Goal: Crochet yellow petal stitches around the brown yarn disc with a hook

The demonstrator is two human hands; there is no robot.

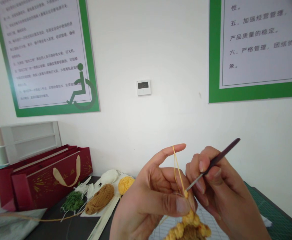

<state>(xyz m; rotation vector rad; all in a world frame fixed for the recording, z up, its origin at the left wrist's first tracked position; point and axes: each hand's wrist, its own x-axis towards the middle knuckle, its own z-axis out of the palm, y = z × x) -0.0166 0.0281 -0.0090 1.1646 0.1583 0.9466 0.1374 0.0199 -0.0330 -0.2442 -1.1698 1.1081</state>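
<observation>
My left hand (158,196) pinches the top of a yellow and brown crochet piece (186,226) between thumb and fingers. Its index finger is stretched out, and yellow yarn (177,166) loops over it and runs down to the piece. In my right hand (218,186) is a crochet hook (219,158) with a dark purple handle, gripped like a pen. The metal end of the hook points down to the left and meets the yellow stitches by my left thumb. The hook's very tip is hidden in the yarn. The lower part of the piece is cut off by the frame's edge.
Brown (99,199), yellow (126,184), white (109,176) and green yarn (72,200) lie on the dark table at left, near a long pale strip (104,216). Red gift bags (53,180) and a drawer unit (31,136) stand behind. A green mat (273,206) lies at right.
</observation>
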